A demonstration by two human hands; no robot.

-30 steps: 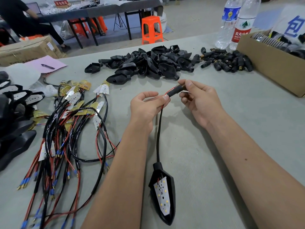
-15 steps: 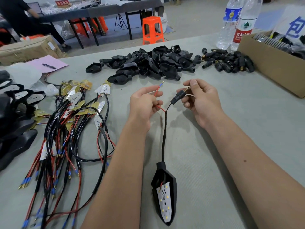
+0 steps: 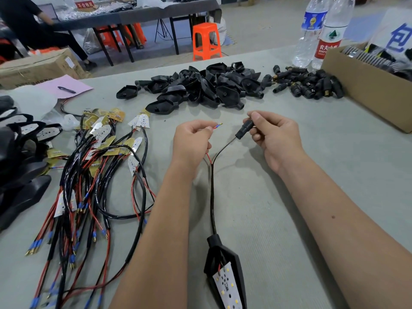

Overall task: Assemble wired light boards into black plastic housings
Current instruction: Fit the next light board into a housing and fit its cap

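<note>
Grey bench [image 3: 312,175] before us: our left hand [image 3: 191,139] pinches the red wire [image 3: 217,126], our right hand [image 3: 274,134] grips the plug [image 3: 244,129]; the housing [image 3: 225,270] lies at six o'clock. Next, we judge, comes feeding the wire into the plug.

The housing [image 3: 231,264] with its light board [image 3: 226,286] runs off the bottom edge — its tip is cut off. The red wire [image 3: 208,156] vanishes inside the left hand [image 3: 191,139], and the right hand [image 3: 273,134] hides the plug's [image 3: 245,128] far end. The cardboard box [image 3: 365,90] is cropped at the right edge — its contents are blurred.
</note>
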